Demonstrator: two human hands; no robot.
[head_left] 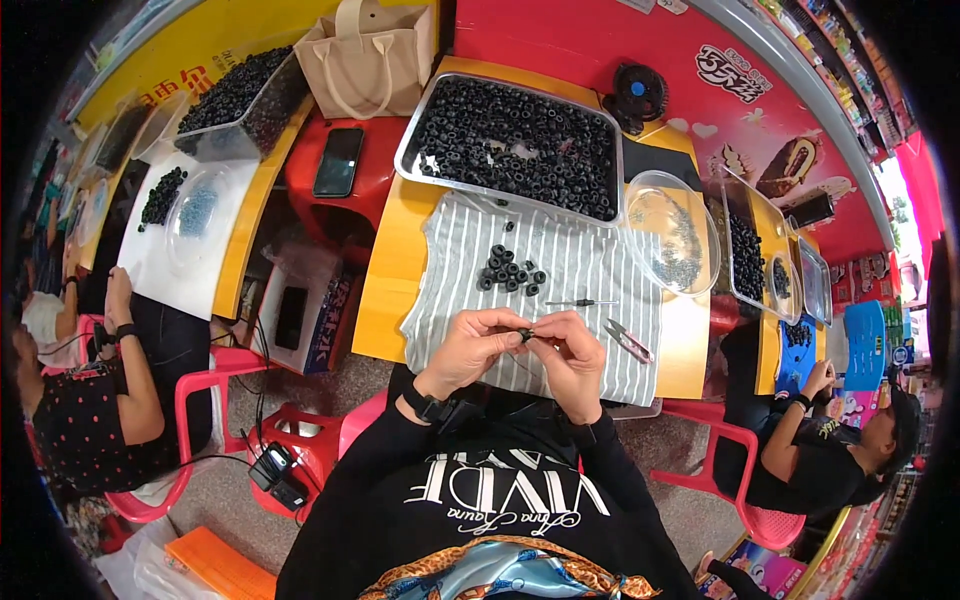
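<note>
Over the near edge of a grey-and-white striped cloth (540, 240), my left hand (465, 348) and my right hand (570, 362) meet. Their fingertips are pinched together on a small black ring-shaped part (525, 335). Fingers partly cover that part, so its detail is hidden. Just beyond my hands lies a little heap of similar black parts (510, 270). A thin pointed tool (583, 302) lies crosswise on the cloth above my right hand. Thread snips (630, 341) rest to the right of it.
A metal tray (403, 150) full of black parts stands at the back, with a clear round dish (715, 240) of tiny pieces to its right. A small black fan (637, 95) is behind. A phone (339, 162) lies on a red stool (380, 190). Other people work at tables either side.
</note>
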